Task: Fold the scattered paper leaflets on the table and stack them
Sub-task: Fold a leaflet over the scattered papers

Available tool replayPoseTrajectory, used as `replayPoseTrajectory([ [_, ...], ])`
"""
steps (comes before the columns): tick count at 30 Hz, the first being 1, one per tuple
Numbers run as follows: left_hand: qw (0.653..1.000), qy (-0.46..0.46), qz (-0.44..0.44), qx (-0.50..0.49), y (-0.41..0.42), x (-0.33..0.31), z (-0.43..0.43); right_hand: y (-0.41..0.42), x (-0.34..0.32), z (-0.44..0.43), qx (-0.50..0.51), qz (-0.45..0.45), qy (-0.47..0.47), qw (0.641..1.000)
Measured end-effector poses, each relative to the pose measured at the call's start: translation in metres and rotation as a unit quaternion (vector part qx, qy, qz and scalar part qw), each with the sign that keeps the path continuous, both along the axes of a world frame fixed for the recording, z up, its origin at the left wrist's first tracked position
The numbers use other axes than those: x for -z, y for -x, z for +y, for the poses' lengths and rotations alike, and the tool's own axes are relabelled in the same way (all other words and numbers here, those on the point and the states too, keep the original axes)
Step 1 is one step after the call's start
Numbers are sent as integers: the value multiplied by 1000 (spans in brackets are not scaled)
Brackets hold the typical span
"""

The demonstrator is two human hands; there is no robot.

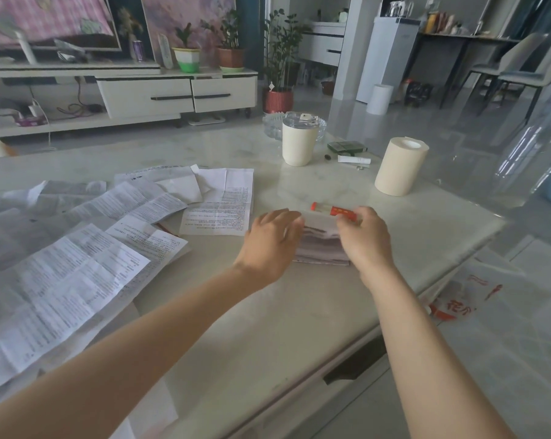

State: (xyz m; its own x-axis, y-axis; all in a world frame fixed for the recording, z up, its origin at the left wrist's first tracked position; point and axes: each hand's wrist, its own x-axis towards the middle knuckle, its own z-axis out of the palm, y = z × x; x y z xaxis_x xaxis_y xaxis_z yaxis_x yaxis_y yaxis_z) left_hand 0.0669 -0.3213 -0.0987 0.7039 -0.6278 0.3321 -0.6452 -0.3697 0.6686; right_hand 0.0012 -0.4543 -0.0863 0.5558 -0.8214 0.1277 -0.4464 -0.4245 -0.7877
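Note:
A small stack of folded leaflets (320,243) lies on the pale marble table (267,327), right of centre. My left hand (272,240) lies flat over the stack's left edge, fingers straight. My right hand (364,237) covers the stack's right side, and its fingertips pinch the upper fold of the top leaflet. Several unfolded printed leaflets (77,264) lie scattered and overlapping across the left half of the table. One more flat leaflet (220,207) lies just left of my left hand.
A red tube (334,210) lies right behind the stack. Farther back stand a cream cup with a lid (297,144), a paper roll (399,167), a glass dish (274,126), a green box (347,146) and a small white tube (353,159). The table's edge runs close on the right.

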Motion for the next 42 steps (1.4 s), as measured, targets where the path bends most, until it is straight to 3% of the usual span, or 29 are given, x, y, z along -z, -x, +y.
replayPoseTrajectory([
  [5,999,33,-1,-1,-6,-14,5,9,-11,-1,-22,-118,-40,992],
  [14,998,35,8,-53,-15,-23,17,9,-18,4,-9,-148,6,989],
  [16,996,-6,-1,-90,-29,-20,24,6,-20,9,-2,-193,37,981],
  [21,959,-254,-17,-122,-65,-9,47,-2,-25,42,-41,-275,139,950],
  [24,949,-287,1,-131,-74,-6,51,-8,-28,60,-81,-285,161,941],
  [28,945,-277,-77,-156,-70,-10,49,-16,-28,70,-119,-272,131,946],
  [30,948,-254,-94,-169,-67,-11,50,-19,-29,73,-138,-261,112,949],
  [34,972,-124,-80,-182,-64,-22,57,-23,-33,82,-177,-243,88,950],
  [39,977,24,-77,-199,-53,-65,75,-24,-39,94,-202,-212,52,955],
  [42,967,130,19,-219,-44,-92,96,-26,-44,101,-199,-207,-13,958],
])
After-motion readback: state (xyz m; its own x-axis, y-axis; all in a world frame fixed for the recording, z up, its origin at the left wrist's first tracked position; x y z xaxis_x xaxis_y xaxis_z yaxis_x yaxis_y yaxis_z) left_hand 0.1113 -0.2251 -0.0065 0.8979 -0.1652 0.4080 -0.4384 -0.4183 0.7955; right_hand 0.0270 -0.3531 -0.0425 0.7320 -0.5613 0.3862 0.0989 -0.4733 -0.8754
